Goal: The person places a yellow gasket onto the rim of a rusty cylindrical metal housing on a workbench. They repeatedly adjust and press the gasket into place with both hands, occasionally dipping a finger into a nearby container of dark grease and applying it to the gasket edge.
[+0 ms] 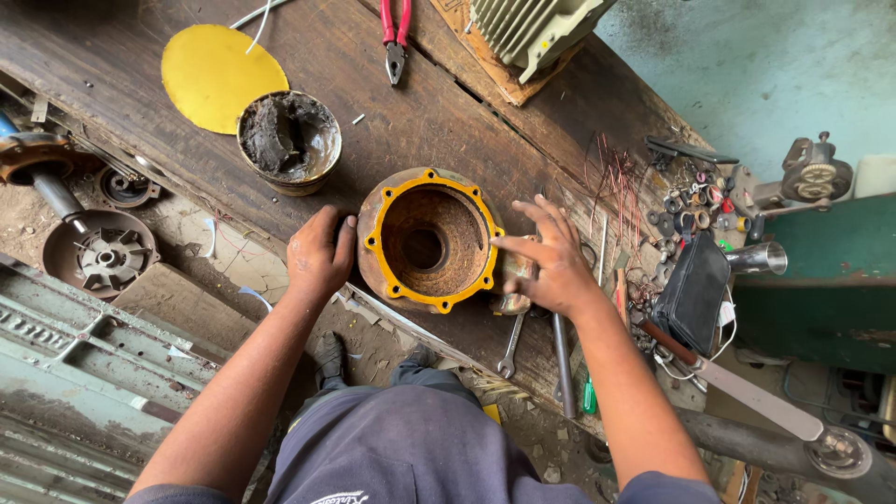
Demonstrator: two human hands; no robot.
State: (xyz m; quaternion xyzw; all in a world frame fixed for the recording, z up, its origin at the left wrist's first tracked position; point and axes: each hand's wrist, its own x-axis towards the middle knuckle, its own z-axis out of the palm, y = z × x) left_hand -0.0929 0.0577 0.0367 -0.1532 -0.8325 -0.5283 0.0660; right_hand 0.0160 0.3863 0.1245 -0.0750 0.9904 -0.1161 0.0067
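Seen from above, a person stands at a worn wooden workbench (pixel 411 112), both bare hands on a rusty round motor end cover (pixel 427 240) with a yellow-painted rim, lying open side up near the bench's front edge. The left hand (pixel 320 255) cups the cover's left wall, fingers curled together against it. The right hand (pixel 553 261) rests at the cover's right side, fingers spread, fingertips touching the rim. The step in hand looks like steadying or turning the cover; moving it would call for a firm two-sided grip. Just right of the cover and nearer the person lie a spanner (pixel 511 345) and a green-handled screwdriver (pixel 588 396). Beyond the cover to the left sits a tin of dark grease (pixel 288 140) beside a yellow disc (pixel 213 75). Farther beyond lie red-handled pliers (pixel 396 33).
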